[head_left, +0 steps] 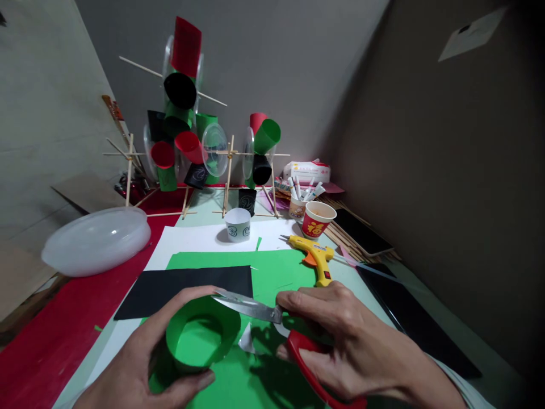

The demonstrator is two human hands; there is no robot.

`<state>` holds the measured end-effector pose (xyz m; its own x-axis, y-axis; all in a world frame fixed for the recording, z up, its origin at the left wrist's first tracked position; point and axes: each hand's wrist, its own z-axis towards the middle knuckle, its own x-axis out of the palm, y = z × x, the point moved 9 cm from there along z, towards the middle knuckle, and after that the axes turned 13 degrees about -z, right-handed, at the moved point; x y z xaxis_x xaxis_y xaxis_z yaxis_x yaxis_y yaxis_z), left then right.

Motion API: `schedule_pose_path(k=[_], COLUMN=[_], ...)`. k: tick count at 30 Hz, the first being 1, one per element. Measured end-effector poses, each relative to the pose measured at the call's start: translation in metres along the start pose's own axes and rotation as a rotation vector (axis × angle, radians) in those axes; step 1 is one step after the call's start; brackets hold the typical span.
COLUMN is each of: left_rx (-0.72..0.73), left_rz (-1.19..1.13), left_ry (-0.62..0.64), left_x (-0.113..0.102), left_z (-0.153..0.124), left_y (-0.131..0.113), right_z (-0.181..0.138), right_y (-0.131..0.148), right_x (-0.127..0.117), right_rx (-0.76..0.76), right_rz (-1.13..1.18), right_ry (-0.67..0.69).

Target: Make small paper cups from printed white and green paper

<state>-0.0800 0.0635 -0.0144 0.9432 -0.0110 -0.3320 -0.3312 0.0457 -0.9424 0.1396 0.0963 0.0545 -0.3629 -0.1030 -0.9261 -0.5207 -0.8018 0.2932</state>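
Two hands work low: left hand (140,363) cups green paper ring (200,335), right hand (357,346) grips red-handled scissors (272,324).

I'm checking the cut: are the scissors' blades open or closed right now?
Nearly closed: the scissors in the right hand show one narrow blade line, its tip at the rim of the green paper ring in the left hand.
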Motion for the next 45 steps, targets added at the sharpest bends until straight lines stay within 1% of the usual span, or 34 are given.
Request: schedule_pose_path(k=[5,10,17,24,29,35,40,43,45], left_rx=[-0.011,0.0,0.038,-0.003,-0.064,-0.127,-0.112,-0.113,-0.095], left_rz=[-0.042,0.001,-0.045,-0.068,-0.1,-0.034,-0.046,-0.071,-0.063], left_ry=[0.012,-0.023,0.052,0.086,0.154,0.123,0.109,0.15,0.199], left_x=[0.001,-0.001,0.004,0.005,0.012,0.01,0.008,0.01,0.013], left_z=[-0.003,-0.003,0.002,0.007,0.008,0.005,0.004,0.006,0.008], left_y=[0.001,-0.003,-0.014,-0.025,-0.029,-0.021,-0.024,-0.029,-0.034], right_z=[0.001,0.0,-0.001,-0.002,-0.001,-0.001,-0.001,-0.001,-0.001], right_y=[0.001,0.0,0.002,0.002,0.002,0.003,0.003,0.004,0.004], right_x=[0.001,0.004,0.004,0.002,0.004,0.006,0.006,0.006,0.006], right_rx=[0.002,0.003,-0.031,-0.056,-0.055,-0.067,-0.075,-0.077,-0.081], right_rz=[0.037,0.071,0.056,0.023,0.031,0.045,0.035,0.044,0.045], right_ry=[0.008,0.025,0.047,0.039,0.041,0.047,0.063,0.073,0.076])
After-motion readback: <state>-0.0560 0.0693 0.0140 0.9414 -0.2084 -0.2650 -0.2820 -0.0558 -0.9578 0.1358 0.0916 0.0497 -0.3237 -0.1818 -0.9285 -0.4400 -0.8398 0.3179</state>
